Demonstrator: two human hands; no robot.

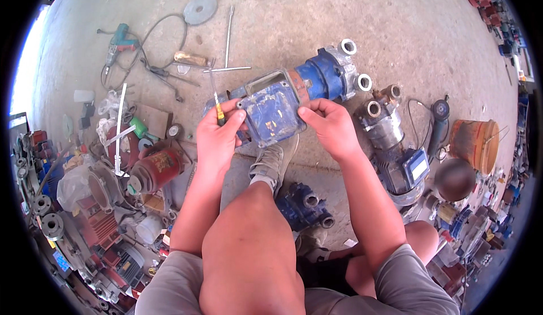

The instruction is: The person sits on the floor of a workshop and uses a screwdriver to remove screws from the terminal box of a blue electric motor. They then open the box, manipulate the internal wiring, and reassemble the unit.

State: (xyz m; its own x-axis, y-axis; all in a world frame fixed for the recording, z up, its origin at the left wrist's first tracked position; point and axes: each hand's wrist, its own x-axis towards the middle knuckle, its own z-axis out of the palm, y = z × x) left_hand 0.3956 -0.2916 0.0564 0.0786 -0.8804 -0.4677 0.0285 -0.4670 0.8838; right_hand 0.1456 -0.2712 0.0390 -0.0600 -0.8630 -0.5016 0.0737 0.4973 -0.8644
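In front of me my left hand (216,138) and my right hand (332,127) hold a worn blue square cover (272,113) by its two sides. My left fingers also keep a screwdriver (219,109) with a yellow and black handle, its shaft pointing away from me. Just beyond the cover lies a blue pump with motor (321,76), two pale round ports at its far right end. The rim of an open box (270,80) on its body shows behind the cover, which hides part of it.
Left stand a green drill (117,42), a caliper (119,139) and a red motor (157,171). Right are a silver pump (383,125), an angle grinder (439,120) and a rusty bucket (472,143). A blue pump (305,205) sits by my shoe (270,161).
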